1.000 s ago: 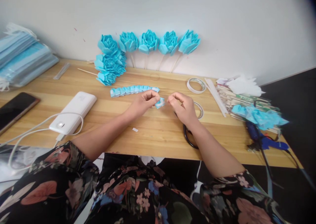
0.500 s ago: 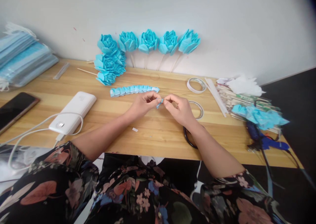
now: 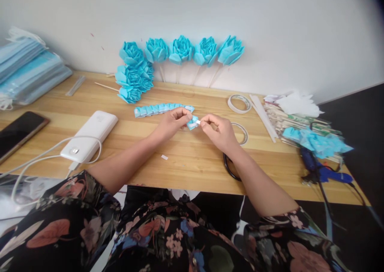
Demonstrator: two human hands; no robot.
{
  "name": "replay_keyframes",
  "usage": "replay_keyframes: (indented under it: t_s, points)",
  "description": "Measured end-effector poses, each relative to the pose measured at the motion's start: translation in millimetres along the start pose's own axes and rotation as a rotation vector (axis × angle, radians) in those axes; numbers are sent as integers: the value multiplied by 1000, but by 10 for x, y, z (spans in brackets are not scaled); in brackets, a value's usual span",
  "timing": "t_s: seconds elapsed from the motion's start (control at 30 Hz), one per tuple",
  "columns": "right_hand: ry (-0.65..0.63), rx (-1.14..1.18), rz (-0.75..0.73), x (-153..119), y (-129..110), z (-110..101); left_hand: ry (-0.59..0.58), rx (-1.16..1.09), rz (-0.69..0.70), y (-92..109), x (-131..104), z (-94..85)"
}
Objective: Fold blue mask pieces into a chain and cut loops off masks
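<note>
Fingers of the left hand (image 3: 174,123) pinch a small blue piece (image 3: 192,125) above the table (image 3: 195,168); the right hand (image 3: 220,133) pinches a white tab (image 3: 198,122) at its right edge, a pleated strip (image 3: 156,109) lying farther left

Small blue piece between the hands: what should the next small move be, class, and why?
Probably draw the white strip gently away from the small blue piece: the right hand pinches the strip's end at the piece's edge, while the left hand holds the piece.
</note>
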State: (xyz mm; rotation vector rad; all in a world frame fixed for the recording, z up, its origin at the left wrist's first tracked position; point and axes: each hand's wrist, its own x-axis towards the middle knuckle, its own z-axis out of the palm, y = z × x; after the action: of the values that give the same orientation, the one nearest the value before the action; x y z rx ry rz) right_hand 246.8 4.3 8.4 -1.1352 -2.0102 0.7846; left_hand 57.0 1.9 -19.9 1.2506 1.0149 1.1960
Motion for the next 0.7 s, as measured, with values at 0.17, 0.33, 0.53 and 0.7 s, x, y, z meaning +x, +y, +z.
replay_keyframes:
  t_s: [0.17,0.33,0.53,0.7]
  points:
    - [-57,-3,-16,-4,-16,-25,95,-92,-38,-47,81,-82]
    - [-325,-24,-15,-31,4,-16,138,-124,-64,-44,109,-113]
    - [-426,-51,-19,-45,-4,24,93,-108,-47,-32,78,-97]
    - [-154,-21,7,-5,74,27,70,-97,-41,-13,65,-77]
